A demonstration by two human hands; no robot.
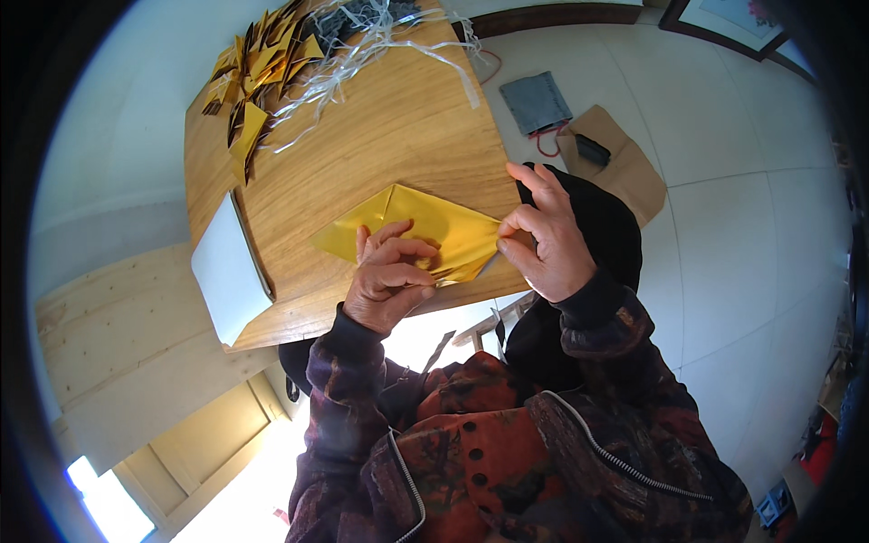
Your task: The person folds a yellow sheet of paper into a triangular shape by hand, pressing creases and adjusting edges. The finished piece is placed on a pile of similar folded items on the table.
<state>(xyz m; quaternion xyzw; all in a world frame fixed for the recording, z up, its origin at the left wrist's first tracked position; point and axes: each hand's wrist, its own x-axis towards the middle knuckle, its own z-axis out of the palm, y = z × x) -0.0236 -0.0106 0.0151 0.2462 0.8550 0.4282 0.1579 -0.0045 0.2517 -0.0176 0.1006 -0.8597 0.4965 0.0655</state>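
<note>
No readable words, numbers, labels, brands or signs anywhere in the head view.

We have a wooden table [362, 145] that bears a heap of folded gold pieces [262, 68] at its far left corner, with a tangle of clear plastic strips [385, 50] beside it and a flat white pad [233, 267] along the left edge. Near the front edge we see folded gold paper [444, 217]. On our pale tiled floor [724, 262] lie a grey bag [534, 100] with red handles and a brown paper bag [634, 176], with a small black object [593, 150] on it.
</note>
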